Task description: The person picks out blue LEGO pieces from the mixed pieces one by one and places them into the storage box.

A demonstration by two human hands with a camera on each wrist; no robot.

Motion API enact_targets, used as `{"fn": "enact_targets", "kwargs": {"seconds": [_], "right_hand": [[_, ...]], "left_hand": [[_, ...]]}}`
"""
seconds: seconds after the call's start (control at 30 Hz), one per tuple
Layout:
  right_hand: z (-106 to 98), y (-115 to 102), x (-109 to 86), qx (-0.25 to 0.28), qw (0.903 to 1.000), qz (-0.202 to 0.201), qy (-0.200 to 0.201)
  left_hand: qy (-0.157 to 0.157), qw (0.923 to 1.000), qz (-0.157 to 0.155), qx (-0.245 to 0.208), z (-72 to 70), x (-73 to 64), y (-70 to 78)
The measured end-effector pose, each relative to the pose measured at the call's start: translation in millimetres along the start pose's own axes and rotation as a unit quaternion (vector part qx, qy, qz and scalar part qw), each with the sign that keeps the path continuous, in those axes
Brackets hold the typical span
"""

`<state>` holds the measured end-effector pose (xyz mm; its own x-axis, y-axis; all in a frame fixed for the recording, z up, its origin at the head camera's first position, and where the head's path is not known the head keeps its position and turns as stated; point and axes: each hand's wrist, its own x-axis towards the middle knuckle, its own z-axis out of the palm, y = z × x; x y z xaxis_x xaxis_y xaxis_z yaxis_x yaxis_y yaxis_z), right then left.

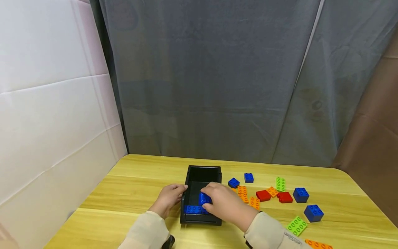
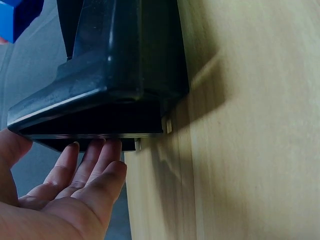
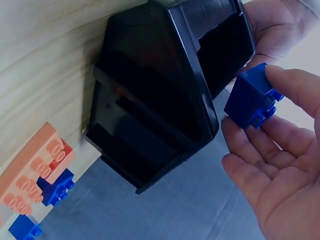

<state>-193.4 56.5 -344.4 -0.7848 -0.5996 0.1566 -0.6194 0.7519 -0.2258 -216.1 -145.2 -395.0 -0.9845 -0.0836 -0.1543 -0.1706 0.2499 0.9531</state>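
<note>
A black plastic bin (image 1: 201, 219) stands on the table. My left hand (image 1: 168, 200) holds its left side; in the left wrist view the thumb lies at the rim and the fingertips (image 2: 95, 145) touch beneath the lip. Over the bin's interior, my right hand (image 1: 225, 204) pinches a blue toy building brick (image 3: 245, 100) between thumb and fingers, with its studs toward the palm. Blue bricks (image 1: 192, 209) lie inside the bin near its front wall, partly hidden by the right hand.
Right of the bin lie loose bricks: blue (image 1: 301, 195), orange (image 1: 254, 203), red (image 1: 263, 195) and green (image 1: 296, 226). The wooden table (image 1: 130, 186) extends to the left. A grey curtain (image 1: 199, 86) hangs behind, and a white panel (image 1: 56, 86) stands at left.
</note>
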Motion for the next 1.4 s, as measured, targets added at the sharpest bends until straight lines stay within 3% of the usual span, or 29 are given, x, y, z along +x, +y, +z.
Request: {"fn": "enact_targets", "kwargs": {"seconds": [0.57, 1.4], "right_hand": [[13.3, -7.2, 17.4, 0.002, 0.9999, 0.012, 0.002], [32.7, -15.2, 46.3, -0.017, 0.9979, 0.062, 0.000]], "left_hand": [[-0.002, 1.0000, -0.003, 0.006, -1.4, 0.5, 0.0], [0.001, 1.0000, -0.003, -0.005, -0.8, -1.6, 4.2]]}}
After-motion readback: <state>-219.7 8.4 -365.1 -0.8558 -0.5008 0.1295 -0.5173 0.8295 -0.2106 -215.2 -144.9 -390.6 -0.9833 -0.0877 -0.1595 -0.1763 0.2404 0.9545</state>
